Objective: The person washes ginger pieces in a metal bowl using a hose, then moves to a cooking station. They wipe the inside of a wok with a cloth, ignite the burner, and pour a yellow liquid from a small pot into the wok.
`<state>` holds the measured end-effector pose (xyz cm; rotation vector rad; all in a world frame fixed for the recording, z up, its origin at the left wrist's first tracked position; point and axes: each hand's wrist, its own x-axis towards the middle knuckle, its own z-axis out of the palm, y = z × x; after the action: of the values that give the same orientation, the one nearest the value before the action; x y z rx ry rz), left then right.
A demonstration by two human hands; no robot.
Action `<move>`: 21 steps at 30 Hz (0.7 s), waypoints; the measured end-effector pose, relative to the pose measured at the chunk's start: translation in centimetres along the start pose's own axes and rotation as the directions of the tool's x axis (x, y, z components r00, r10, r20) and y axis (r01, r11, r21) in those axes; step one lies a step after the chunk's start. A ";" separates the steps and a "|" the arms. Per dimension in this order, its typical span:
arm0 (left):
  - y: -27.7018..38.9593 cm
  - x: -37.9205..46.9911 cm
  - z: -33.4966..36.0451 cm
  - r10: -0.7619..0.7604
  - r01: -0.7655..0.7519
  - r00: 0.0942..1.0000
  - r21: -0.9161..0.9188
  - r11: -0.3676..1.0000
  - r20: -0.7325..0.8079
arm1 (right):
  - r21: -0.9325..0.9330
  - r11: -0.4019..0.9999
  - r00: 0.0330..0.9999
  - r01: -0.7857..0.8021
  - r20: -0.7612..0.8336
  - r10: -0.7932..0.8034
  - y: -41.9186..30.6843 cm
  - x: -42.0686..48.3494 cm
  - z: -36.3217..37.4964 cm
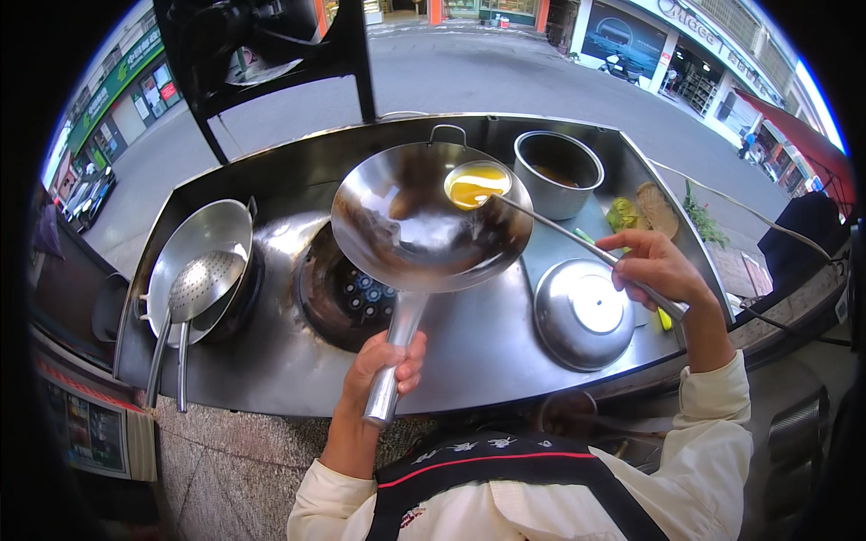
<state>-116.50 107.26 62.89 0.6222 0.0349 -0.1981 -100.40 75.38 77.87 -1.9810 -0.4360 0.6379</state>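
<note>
My left hand [387, 365] grips the metal handle of a steel wok [433, 237], which is held over the gas burner [365, 294]. Between the fingers of my right hand [653, 267] is the long shaft of a metal ladle [479, 184]. Its bowl, filled with yellow liquid that looks like oil, is over the far right part of the wok. Whether the ladle touches the wok I cannot tell. Beyond the wok's right rim stands a metal pot [559, 174] with dark liquid inside. An upturned metal bowl [585, 314] lies below my right hand.
On the left, a second wok or basin [196, 257] holds a perforated skimmer [208, 284] and another long-handled utensil. A raised rim [487, 122] edges the steel worktop [467, 351]. A brown sponge-like pad [656, 209] and a yellow-green cloth-like item [624, 215] sit at the right.
</note>
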 end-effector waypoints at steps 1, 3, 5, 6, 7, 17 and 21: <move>0.4 -0.7 -0.4 0.006 -0.006 1.000 0.017 1.000 -0.010 | -0.008 1.000 0.999 0.007 0.036 -0.007 -0.4 0.0 1.2; 0.9 -2.2 -1.2 0.021 -0.020 0.999 0.035 0.999 -0.027 | -0.069 0.998 0.999 0.004 0.045 -0.001 -1.4 -0.1 3.8; 1.3 -3.7 -2.2 0.027 -0.025 0.999 0.046 0.999 -0.046 | -0.183 0.983 1.000 0.027 0.007 -0.026 -2.4 -0.7 6.3; 1.5 -4.4 -2.9 0.027 -0.024 0.998 0.049 0.999 -0.060 | -0.243 0.970 0.999 0.024 -0.021 -0.030 -2.8 -0.9 7.5; 1.7 -5.0 -3.5 0.026 -0.024 0.999 0.029 0.999 -0.048 | -0.330 0.939 0.992 0.097 -0.040 -0.117 -2.9 -1.1 8.7; 1.6 -7.8 -8.2 0.019 -0.020 1.000 -0.076 0.997 -0.015 | -0.714 0.608 0.905 0.347 0.084 -0.417 2.1 -0.6 16.9; 0.8 -8.1 -8.4 0.022 -0.026 0.999 -0.118 0.993 -0.035 | -0.833 0.476 0.936 0.281 0.129 -0.327 3.6 0.5 19.1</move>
<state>-124.05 114.19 57.32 0.5073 0.0710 -0.1607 -111.31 87.31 67.12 -2.7179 -1.2357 0.1007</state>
